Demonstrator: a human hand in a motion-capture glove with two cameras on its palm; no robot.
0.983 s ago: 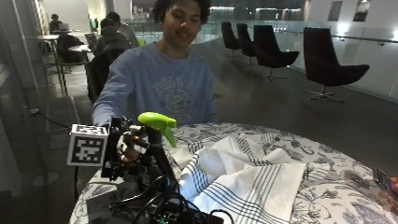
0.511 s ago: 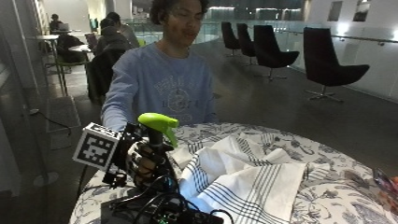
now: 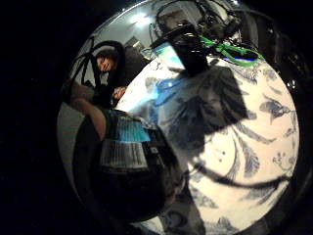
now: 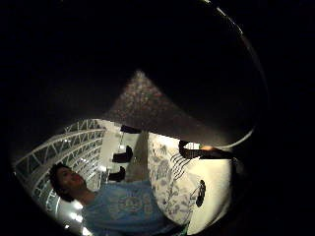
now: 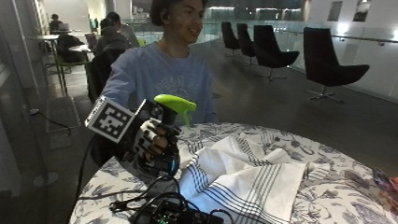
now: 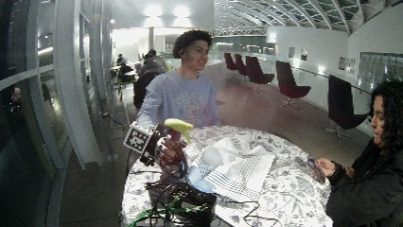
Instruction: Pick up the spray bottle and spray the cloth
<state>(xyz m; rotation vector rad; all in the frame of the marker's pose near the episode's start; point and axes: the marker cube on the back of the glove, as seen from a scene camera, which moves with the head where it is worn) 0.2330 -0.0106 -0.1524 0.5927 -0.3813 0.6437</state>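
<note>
A spray bottle (image 5: 174, 106) with a lime-green trigger head stands upright above the round table's left part, lifted off it. My gloved right hand (image 5: 153, 145) grips its dark body, fingers curled round it; in the wide outside view the spray bottle (image 6: 179, 127) and hand (image 6: 169, 149) show the same hold. Its nozzle points toward the white cloth (image 5: 249, 179) with dark stripes, which lies rumpled on the table just beside the hand. In the little finger side palm view the bottle's dark body (image 3: 128, 169) fills much of the picture. The cloth (image 6: 232, 168) spreads across the table's middle.
The table (image 5: 336, 163) has a floral-print cover. A black device with cables (image 5: 177, 213) sits at its near edge, below my hand. A second person (image 6: 372, 165) stands at the right holding a small object. Dark chairs (image 5: 330, 65) stand further back.
The hand has raised the bottle slightly and stays curled round it. The cloth has not moved.
</note>
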